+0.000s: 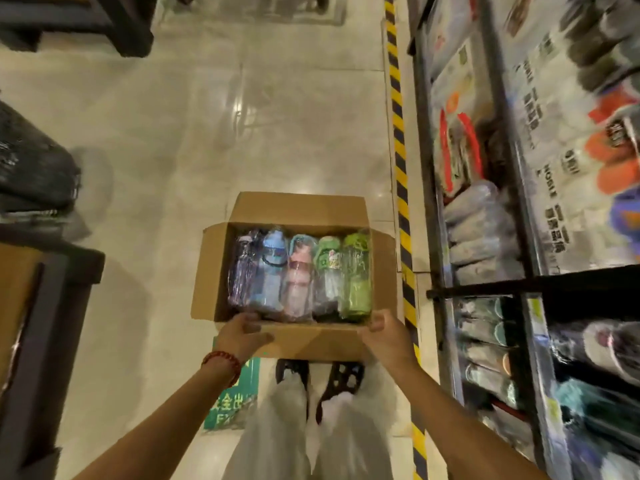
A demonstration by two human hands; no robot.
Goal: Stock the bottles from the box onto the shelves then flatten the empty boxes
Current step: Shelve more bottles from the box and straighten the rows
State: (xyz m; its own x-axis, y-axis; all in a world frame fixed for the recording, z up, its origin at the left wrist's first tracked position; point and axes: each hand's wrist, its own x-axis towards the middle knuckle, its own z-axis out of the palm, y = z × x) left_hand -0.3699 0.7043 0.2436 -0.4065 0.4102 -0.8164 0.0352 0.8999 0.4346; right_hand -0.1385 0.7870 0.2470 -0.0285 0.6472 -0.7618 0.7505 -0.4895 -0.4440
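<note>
An open cardboard box [301, 206] sits on the tiled floor just ahead of my feet, its flaps folded outward. Inside lie several plastic-wrapped bottles side by side: a purple one [244, 271], a blue one [272, 268], a pink one [298, 278], a pale green one [327, 275] and a bright green one [356, 275]. My left hand [242, 336] grips the near left corner of the box's near flap. My right hand [386, 336] grips the near right corner. The shelves [485, 285] stand along the right side.
A yellow-and-black striped tape line [398, 150] runs along the floor beside the shelving. The shelves hold wrapped bottles and packaged goods, blurred. A dark counter [52, 306] stands at left with a black bag [31, 164] beyond it. A green floor sign [232, 407] lies under my left forearm.
</note>
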